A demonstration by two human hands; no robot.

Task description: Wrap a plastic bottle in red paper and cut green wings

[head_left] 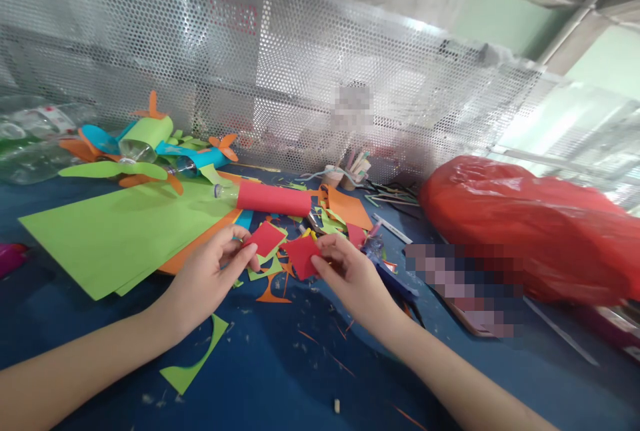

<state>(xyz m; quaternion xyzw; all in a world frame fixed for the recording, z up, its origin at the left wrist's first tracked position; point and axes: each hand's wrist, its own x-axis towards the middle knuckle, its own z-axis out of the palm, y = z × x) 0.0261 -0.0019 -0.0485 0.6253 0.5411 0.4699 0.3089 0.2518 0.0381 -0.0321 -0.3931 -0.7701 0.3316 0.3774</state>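
Between thumb and fingers, my left hand [220, 264] pinches a small piece of red paper [267, 239]. A second piece of red paper [301, 257] is gripped in my right hand [347, 267]. The two pieces are held close to each other above the table. Just behind them lies a clear plastic bottle [227, 195] on its side, its body wrapped in red paper [275, 199]. Green and orange paper scraps [273, 287] lie under and around my hands.
Green paper sheets [115, 231] spread at left, below several bottle models with propellers [150, 131]. A large red plastic bag [520, 224] fills the right. Cups with pens [354, 172] stand at the back before a perforated metal screen [300, 64]. A green offcut [200, 357] lies in front.
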